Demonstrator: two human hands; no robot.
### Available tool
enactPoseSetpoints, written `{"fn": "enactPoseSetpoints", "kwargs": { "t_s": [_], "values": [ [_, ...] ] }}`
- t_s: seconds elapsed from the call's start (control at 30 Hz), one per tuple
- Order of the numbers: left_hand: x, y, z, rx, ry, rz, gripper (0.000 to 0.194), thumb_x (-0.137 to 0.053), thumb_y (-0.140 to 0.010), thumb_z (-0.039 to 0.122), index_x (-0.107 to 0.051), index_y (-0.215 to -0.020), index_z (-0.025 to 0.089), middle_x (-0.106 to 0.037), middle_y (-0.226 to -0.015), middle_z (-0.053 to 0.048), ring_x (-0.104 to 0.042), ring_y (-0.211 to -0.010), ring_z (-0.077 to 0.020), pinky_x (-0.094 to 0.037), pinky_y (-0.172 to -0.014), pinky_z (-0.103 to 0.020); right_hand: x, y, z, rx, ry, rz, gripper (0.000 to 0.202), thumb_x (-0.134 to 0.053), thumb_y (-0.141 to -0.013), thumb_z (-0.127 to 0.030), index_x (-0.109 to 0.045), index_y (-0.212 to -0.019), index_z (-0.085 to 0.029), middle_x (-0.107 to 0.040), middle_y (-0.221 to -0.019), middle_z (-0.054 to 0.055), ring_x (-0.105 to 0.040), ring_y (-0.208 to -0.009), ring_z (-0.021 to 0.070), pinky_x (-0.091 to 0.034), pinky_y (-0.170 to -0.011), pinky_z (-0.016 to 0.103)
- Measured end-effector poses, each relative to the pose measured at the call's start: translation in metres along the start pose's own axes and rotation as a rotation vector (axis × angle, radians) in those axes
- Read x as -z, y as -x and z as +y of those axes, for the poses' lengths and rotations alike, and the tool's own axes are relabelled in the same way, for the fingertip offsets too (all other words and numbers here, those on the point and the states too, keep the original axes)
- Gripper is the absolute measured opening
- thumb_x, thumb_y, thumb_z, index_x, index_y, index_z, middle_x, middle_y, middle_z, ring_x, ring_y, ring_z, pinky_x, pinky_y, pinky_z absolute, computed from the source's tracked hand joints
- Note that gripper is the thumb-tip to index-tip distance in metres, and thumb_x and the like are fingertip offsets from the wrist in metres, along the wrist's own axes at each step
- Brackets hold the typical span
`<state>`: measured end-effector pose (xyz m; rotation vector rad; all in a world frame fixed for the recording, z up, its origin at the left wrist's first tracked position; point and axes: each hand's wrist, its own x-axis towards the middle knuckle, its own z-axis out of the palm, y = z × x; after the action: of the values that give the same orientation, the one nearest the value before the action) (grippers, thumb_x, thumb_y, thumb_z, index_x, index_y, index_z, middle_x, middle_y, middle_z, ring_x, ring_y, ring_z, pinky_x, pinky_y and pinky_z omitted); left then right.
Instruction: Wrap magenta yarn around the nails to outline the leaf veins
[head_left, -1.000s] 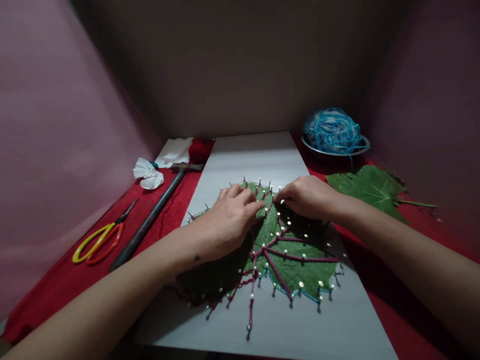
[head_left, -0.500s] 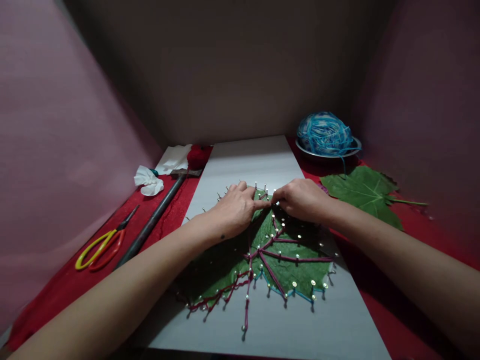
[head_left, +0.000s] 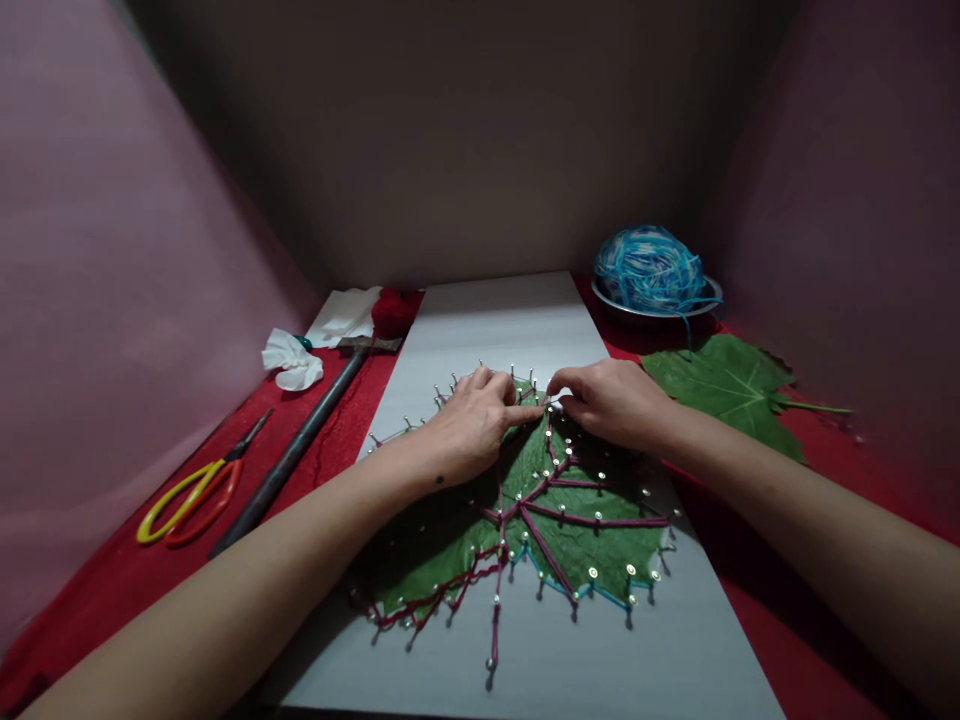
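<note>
A green leaf (head_left: 630, 550) lies on a white board (head_left: 600, 660), ringed and crossed by several nails. Purple yarn (head_left: 619, 518) runs along its veins, with red yarn at the lower left edge and blue yarn at the lower right edge. My left hand (head_left: 476, 425) rests on the leaf, index finger stretched toward a nail near the top and the other fingers spread flat. Just right of that fingertip, my right hand (head_left: 619, 400) is closed in a pinch on a thin strand of yarn beside the nail; its colour is hard to make out.
At left on the red cloth (head_left: 90, 580) lie scissors (head_left: 195, 495) with yellow and red handles, a hammer (head_left: 292, 455), crumpled white tissue (head_left: 292, 360) and a red yarn ball (head_left: 391, 312). At right are a blue yarn ball (head_left: 649, 268) in a metal dish (head_left: 652, 315) and a loose leaf (head_left: 724, 385).
My right hand has shifted slightly and its index finger has lifted away from the nail, showing the strand. My left hand stays nearly in place. The view has shifted a little.
</note>
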<state>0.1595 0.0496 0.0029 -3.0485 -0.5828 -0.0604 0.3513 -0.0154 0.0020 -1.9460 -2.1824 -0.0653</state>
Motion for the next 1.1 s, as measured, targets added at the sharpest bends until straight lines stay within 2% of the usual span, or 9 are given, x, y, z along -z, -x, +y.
{"fn": "enactPoseSetpoints", "kwargs": {
  "t_s": [0.1, 0.27, 0.53, 0.7, 0.8, 0.93, 1.1],
  "values": [
    [0.001, -0.001, 0.000, -0.008, 0.012, 0.005, 0.049, -0.041, -0.084, 0.011, -0.056, -0.122, 0.037, -0.047, -0.097, -0.008, -0.038, -0.090, -0.0236, -0.037, -0.081, -0.041, 0.002, 0.001, 0.001, -0.043, -0.025, 0.023, 0.027, -0.050, -0.079, -0.026, -0.069, -0.098, -0.025, -0.068, -0.072, 0.002, -0.058, -0.067, 0.0163, -0.030, -0.056, 0.026],
    [0.002, -0.001, 0.000, 0.012, 0.022, -0.034, 0.053, -0.041, -0.081, 0.007, -0.056, -0.123, 0.036, -0.048, -0.098, -0.008, -0.039, -0.092, -0.0237, -0.037, -0.082, -0.041, 0.009, -0.001, 0.003, -0.141, -0.015, 0.024, 0.023, -0.050, -0.078, -0.025, -0.072, -0.084, -0.025, -0.066, -0.066, 0.003, -0.056, -0.062, 0.0159, -0.029, -0.053, 0.026],
    [0.003, -0.002, 0.000, 0.040, 0.004, -0.073, 0.052, -0.042, -0.083, 0.011, -0.054, -0.125, 0.039, -0.047, -0.098, -0.008, -0.037, -0.092, -0.0240, -0.034, -0.081, -0.041, 0.007, -0.022, 0.007, -0.227, 0.117, -0.063, 0.024, -0.049, -0.075, -0.026, -0.072, -0.083, -0.025, -0.071, -0.082, 0.008, -0.062, -0.073, 0.0220, -0.031, -0.053, 0.028],
    [0.000, -0.002, -0.002, 0.043, 0.006, -0.054, 0.050, -0.040, -0.084, 0.013, -0.054, -0.125, 0.039, -0.046, -0.099, -0.008, -0.036, -0.092, -0.0238, -0.033, -0.082, -0.040, 0.004, -0.041, 0.002, -0.219, 0.152, -0.087, 0.026, -0.050, -0.077, -0.029, -0.073, -0.088, -0.020, -0.071, -0.087, 0.012, -0.063, -0.078, 0.0227, -0.034, -0.056, 0.028],
    [-0.002, -0.001, -0.003, 0.036, -0.006, -0.043, 0.049, -0.039, -0.085, 0.014, -0.054, -0.125, 0.039, -0.046, -0.099, -0.008, -0.036, -0.093, -0.0244, -0.033, -0.083, -0.041, 0.006, -0.044, -0.006, -0.186, 0.064, -0.093, 0.025, -0.051, -0.078, -0.029, -0.073, -0.087, -0.021, -0.071, -0.086, 0.010, -0.063, -0.076, 0.0213, -0.034, -0.055, 0.028],
    [-0.002, -0.002, -0.003, 0.042, -0.011, -0.044, 0.052, -0.041, -0.082, 0.013, -0.053, -0.126, 0.038, -0.046, -0.100, -0.008, -0.036, -0.094, -0.0248, -0.033, -0.084, -0.041, 0.009, -0.034, -0.010, -0.099, -0.002, -0.103, 0.022, -0.053, -0.075, -0.026, -0.073, -0.083, -0.022, -0.072, -0.081, 0.008, -0.062, -0.073, 0.0198, -0.032, -0.053, 0.027],
    [-0.001, -0.003, -0.002, 0.064, 0.004, -0.044, 0.050, -0.042, -0.083, 0.013, -0.056, -0.122, 0.040, -0.045, -0.100, -0.008, -0.036, -0.093, -0.0249, -0.033, -0.083, -0.041, 0.009, -0.017, 0.008, -0.025, -0.091, -0.107, 0.024, -0.052, -0.079, -0.021, -0.074, -0.088, -0.022, -0.073, -0.084, 0.007, -0.063, -0.076, 0.0179, -0.038, -0.060, 0.026]
  ]
}}
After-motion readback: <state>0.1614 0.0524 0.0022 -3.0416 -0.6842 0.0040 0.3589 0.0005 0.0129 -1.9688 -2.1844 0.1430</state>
